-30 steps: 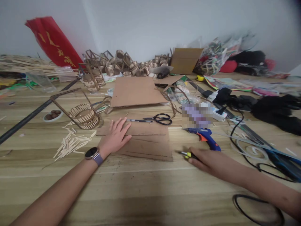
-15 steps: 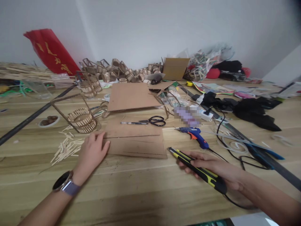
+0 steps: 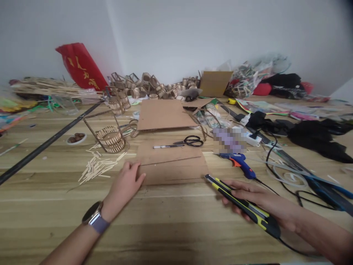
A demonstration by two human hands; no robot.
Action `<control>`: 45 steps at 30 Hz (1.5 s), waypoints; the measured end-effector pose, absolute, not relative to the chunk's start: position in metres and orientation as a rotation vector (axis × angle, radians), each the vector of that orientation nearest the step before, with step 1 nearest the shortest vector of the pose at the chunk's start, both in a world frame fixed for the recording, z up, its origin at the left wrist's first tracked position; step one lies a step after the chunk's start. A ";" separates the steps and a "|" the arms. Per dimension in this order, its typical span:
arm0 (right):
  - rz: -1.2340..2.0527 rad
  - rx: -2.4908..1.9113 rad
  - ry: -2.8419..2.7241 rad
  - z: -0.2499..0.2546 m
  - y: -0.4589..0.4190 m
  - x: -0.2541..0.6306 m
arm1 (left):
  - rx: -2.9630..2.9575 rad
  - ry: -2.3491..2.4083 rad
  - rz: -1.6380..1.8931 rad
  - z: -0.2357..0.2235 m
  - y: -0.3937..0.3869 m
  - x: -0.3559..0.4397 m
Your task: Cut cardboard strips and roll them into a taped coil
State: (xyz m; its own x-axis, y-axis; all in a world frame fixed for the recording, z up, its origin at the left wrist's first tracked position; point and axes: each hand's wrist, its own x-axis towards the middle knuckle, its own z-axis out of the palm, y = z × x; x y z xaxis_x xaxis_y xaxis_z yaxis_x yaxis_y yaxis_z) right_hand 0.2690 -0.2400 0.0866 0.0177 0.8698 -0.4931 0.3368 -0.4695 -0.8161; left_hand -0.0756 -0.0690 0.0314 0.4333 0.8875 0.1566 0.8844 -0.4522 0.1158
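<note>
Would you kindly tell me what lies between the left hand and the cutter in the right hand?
In the head view, brown cardboard lies between the left hand and the cutter; the pen and scissors sit farther back.

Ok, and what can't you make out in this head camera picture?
Head view: part of the cardboard sheet's left edge, covered by the left hand.
Head view: part of the utility knife's handle, covered by the right hand.
Head view: the purple item, masked by pixelation.
Head view: anything on the watch face, too dark and slanted to read.
Head view: the left forearm's rest, cut off by the bottom edge.
</note>
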 end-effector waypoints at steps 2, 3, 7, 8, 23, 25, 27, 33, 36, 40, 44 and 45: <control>1.616 -1.755 -1.033 0.087 -0.237 0.269 | 2.677 1.583 0.261 0.034 -0.079 -0.069; 1.687 -1.719 -0.939 0.086 -0.235 0.268 | 2.702 1.574 0.226 0.036 -0.082 -0.066; 1.812 -1.639 -0.874 0.086 -0.225 0.260 | 2.882 1.473 0.120 0.044 -0.082 -0.054; 1.830 -1.619 -0.871 0.086 -0.223 0.257 | 2.923 1.408 0.133 0.045 -0.079 -0.052; 1.899 -1.547 -1.499 0.096 -0.175 0.227 | 2.905 1.095 0.537 0.010 -0.034 -0.041; 1.792 -1.569 -1.714 0.100 -0.163 0.217 | 2.892 1.147 0.520 0.009 -0.031 -0.039; 1.621 -1.629 -1.965 0.104 -0.152 0.204 | 2.892 1.190 0.472 0.009 -0.031 -0.038; 0.821 -1.653 -2.631 0.102 -0.124 0.160 | 2.932 1.204 0.369 0.008 -0.035 -0.034; 0.573 -1.735 -2.778 0.090 -0.113 0.145 | 2.940 1.207 0.370 0.009 -0.037 -0.033; 0.416 -1.646 -2.889 0.084 -0.105 0.133 | 2.942 1.200 0.375 0.010 -0.037 -0.032; 0.415 -1.637 -2.906 0.087 -0.102 0.130 | 2.924 1.204 0.345 0.011 -0.037 -0.031; 0.424 -1.631 -2.905 0.087 -0.102 0.130 | 2.922 1.204 0.342 0.011 -0.037 -0.031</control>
State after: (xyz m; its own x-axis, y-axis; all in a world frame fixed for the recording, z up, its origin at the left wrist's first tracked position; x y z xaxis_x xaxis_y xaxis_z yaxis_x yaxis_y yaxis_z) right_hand 0.1304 -0.1019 0.0866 -0.5102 0.8033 -0.3072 0.8576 0.5022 -0.1111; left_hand -0.0314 -0.0374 0.0114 0.6899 0.6922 0.2119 0.7002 -0.7124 0.0473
